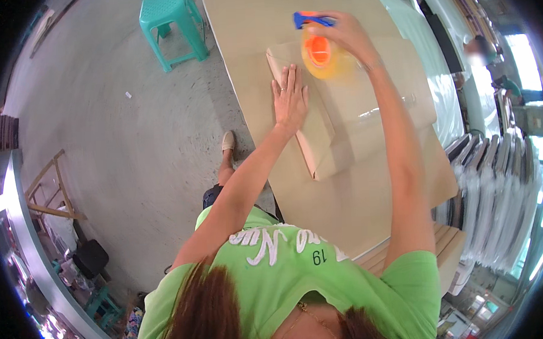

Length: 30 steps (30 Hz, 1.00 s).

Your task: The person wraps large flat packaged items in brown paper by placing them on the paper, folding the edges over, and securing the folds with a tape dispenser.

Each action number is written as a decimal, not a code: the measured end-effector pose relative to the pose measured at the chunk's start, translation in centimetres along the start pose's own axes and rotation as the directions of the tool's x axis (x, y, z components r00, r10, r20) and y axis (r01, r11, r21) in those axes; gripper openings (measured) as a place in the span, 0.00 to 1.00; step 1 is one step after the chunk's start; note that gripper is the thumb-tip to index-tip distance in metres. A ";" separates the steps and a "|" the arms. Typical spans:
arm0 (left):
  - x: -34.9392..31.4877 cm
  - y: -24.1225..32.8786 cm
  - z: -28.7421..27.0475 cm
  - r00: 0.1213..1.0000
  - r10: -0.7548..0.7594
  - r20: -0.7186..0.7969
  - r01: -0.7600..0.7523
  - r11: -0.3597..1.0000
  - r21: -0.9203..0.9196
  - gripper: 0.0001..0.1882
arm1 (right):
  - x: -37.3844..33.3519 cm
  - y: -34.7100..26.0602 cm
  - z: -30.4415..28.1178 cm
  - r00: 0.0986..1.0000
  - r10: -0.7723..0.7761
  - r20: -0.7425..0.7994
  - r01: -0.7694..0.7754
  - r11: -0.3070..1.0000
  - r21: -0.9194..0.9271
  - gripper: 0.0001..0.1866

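Note:
My left hand lies flat with spread fingers on a flat parcel wrapped in brown paper, close to its left edge. In my right hand is a tape dispenser with a blue frame, an orange hub and a yellowish roll of tape. It is above the parcel's far end and slightly blurred by motion. Brown paper spreads to the right of the parcel, with a shiny strip of tape on it. Whether the dispenser touches the paper, I cannot tell.
Under the parcel is a brown-covered table; its left edge drops to the grey floor. A green plastic stool stands beyond that edge. Several plastic-wrapped panels stand at the right. A wooden frame is at far left.

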<state>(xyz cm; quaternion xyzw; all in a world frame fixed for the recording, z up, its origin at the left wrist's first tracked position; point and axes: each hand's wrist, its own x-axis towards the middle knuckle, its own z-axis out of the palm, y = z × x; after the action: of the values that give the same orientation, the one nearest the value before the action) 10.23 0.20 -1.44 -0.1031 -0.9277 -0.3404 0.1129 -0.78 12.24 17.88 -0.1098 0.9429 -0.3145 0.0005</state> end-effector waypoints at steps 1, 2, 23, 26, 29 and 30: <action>-0.1 0.1 0.0 0.999 -0.044 -0.016 0.044 0.999 0.021 0.30 | 2.5 -0.3 1.7 0.994 0.019 0.104 -0.007 0.994 -0.112 0.23; -0.2 0.8 -0.2 0.996 -0.081 -0.026 0.082 0.996 0.038 0.30 | 4.4 0.0 3.0 0.978 0.056 0.199 -0.010 0.974 -0.225 0.23; -0.1 1.6 -0.1 0.993 -0.105 -0.060 0.110 0.989 0.094 0.30 | 4.4 3.8 5.1 0.854 0.183 0.488 0.007 0.932 -0.362 0.22; -0.3 0.8 -0.4 0.989 -0.133 -0.064 0.138 0.987 0.082 0.30 | -1.6 2.8 4.1 0.844 0.244 0.477 -0.117 0.953 -0.281 0.20; -0.5 0.6 -0.5 0.987 -0.139 -0.082 0.145 0.987 0.075 0.30 | -8.5 0.4 2.7 0.823 0.357 0.442 -0.234 0.922 -0.308 0.18; -0.6 0.4 -0.6 0.986 -0.140 -0.094 0.148 0.986 0.082 0.30 | -10.7 -0.1 2.5 0.841 0.356 0.407 -0.245 0.922 -0.300 0.18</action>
<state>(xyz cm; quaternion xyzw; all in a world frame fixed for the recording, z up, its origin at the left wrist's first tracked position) 10.96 0.03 -0.95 -0.0154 -0.9412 -0.3103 0.1331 9.87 12.88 15.25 -0.0291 0.9522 -0.1619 0.2572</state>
